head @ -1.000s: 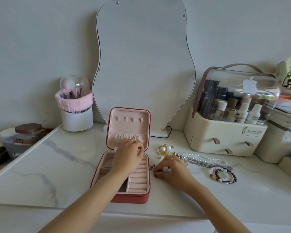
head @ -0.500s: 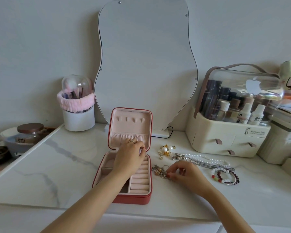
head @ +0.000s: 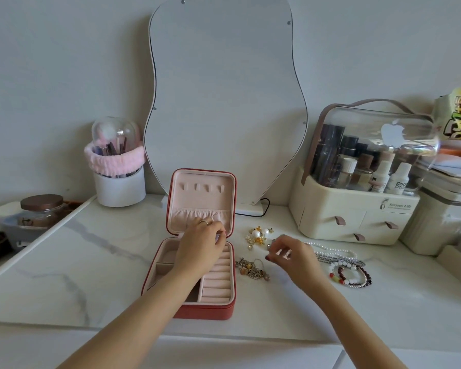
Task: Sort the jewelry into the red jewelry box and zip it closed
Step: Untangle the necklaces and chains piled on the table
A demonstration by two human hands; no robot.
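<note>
The red jewelry box [head: 205,312] lies open in the middle of the marble top, its pink-lined lid [head: 201,198] standing upright. My left hand [head: 200,249] is over the back of the ring rolls, fingers curled and pinching a small pale piece I cannot identify. My right hand [head: 296,258] hovers just right of the box, blurred, its fingertips pinching at the clasp end of the silver chain necklace [head: 336,259]. A bronze chain cluster [head: 252,270] lies beside the box. Pearl-and-gold earrings [head: 258,234], a pearl necklace [head: 333,249] and beaded bracelets [head: 354,275] lie further right.
A wavy mirror [head: 224,102] stands behind the box with a cable at its foot. A white brush holder [head: 119,182] is at the back left, a cream cosmetics organizer [head: 351,217] at the back right. A brown-lidded jar [head: 41,211] sits beyond the table's left edge.
My right hand has let go of the bronze chain cluster beside the box and moved up and right to the silver chain's end. My left hand has stayed over the ring rolls.
</note>
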